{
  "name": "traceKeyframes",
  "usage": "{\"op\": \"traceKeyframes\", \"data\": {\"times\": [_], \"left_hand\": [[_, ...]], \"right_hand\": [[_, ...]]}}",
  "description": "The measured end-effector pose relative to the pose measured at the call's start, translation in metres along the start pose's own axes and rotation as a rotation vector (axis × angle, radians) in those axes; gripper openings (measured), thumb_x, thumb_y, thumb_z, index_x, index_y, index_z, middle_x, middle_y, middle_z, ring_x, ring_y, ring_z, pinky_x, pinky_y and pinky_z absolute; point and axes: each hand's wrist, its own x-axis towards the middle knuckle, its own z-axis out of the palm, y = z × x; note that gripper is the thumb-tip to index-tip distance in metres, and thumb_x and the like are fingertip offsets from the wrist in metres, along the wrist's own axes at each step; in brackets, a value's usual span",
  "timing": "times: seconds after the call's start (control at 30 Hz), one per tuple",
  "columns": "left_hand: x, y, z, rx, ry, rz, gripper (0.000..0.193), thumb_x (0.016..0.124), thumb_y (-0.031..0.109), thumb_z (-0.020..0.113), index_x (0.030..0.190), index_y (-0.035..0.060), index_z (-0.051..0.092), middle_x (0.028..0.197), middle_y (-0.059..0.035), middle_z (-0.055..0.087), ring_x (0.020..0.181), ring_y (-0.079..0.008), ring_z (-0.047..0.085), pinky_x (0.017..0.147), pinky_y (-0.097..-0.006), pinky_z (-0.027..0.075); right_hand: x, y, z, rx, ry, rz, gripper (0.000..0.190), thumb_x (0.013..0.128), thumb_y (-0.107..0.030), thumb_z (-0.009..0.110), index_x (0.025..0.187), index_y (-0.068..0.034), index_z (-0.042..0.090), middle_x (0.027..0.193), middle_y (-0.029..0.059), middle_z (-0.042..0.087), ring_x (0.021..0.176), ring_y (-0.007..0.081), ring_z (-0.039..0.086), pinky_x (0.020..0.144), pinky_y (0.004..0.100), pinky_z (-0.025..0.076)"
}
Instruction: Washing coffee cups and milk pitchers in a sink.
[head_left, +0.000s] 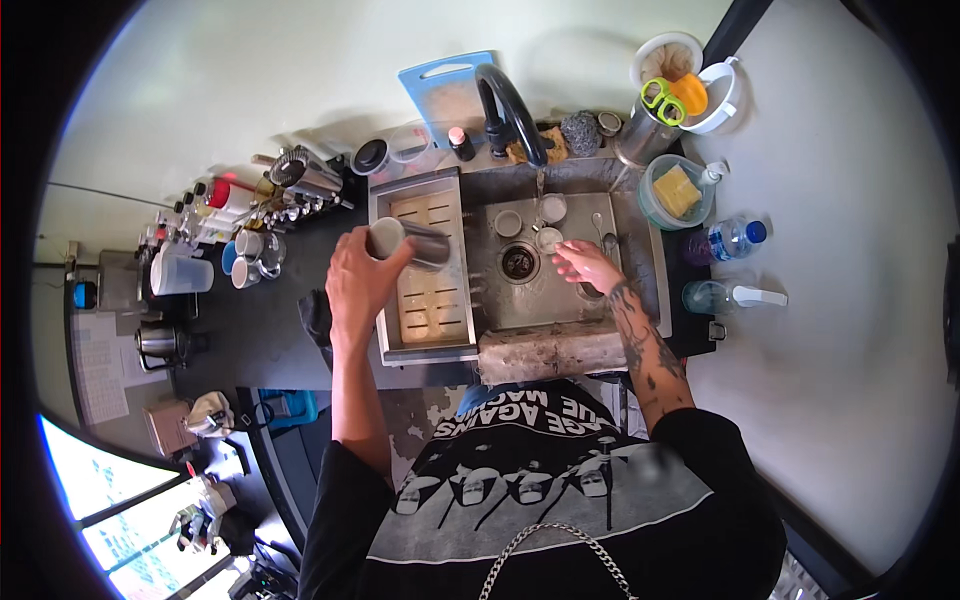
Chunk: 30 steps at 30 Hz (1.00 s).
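Observation:
My left hand grips a metallic-looking cylindrical cup with a pale round end, tilted above the slotted drainer tray. Over the steel sink, my right hand reaches in with its fingers apart. Its fingertips are close by a small whitish cup; whether they touch it I cannot tell. Two more small cups, one on the left and one under the tap, stand near the drain. Spoons lie along the sink's right side. A thin stream falls from the black tap.
A blue cutting board leans behind the tap. At the sink's right stand a tub with a yellow sponge, a water bottle and a spray bottle. A cloth covers the front edge. Cups and bottles crowd the left counter.

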Motion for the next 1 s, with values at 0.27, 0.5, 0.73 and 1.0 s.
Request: {"op": "traceKeyframes", "data": {"times": [0.27,0.5,0.73,1.0], "left_hand": [[0.041,-0.061,0.066,0.090,-0.048,0.058,0.065,0.078,0.051,0.075,0.118,0.0014,0.063,0.107,-0.0219,0.060,0.100,-0.0411,0.064,0.084,-0.0489,0.053],[0.052,-0.072,0.068,-0.007,-0.022,0.023,0.070,0.080,0.052,0.074,0.123,-0.0010,0.060,0.110,-0.0228,0.059,0.102,-0.0412,0.064,0.085,-0.0490,0.052],[0.043,-0.058,0.052,-0.190,0.410,0.436,0.058,0.089,0.034,0.074,0.132,0.0009,0.054,0.133,-0.0236,0.054,0.126,-0.0393,0.051,0.103,-0.0473,0.044],[0.009,-0.010,0.160,-0.734,-0.321,0.672,0.066,0.087,0.021,0.075,0.141,0.0000,0.044,0.140,-0.0248,0.049,0.130,-0.0431,0.046,0.109,-0.0465,0.040]], "right_hand": [[0.111,0.036,0.075,0.552,0.266,0.061,0.022,0.101,-0.034,0.058,0.110,-0.015,0.052,0.091,0.0026,0.064,0.067,0.0131,0.063,0.053,0.0309,0.057],[0.126,0.051,0.067,0.635,0.429,-0.042,0.027,0.103,-0.036,0.055,0.120,-0.015,0.053,0.094,0.0053,0.066,0.079,0.0191,0.069,0.062,0.0335,0.061],[0.056,0.029,0.065,0.282,0.387,-0.186,0.025,0.103,-0.038,0.054,0.104,-0.014,0.058,0.085,-0.0014,0.060,0.071,0.0088,0.060,0.059,0.0253,0.054],[-0.053,-0.026,0.079,-0.358,0.713,-0.268,0.029,0.102,-0.031,0.053,0.092,-0.004,0.056,0.071,0.0102,0.059,0.066,0.0238,0.060,0.063,0.0360,0.046]]}}
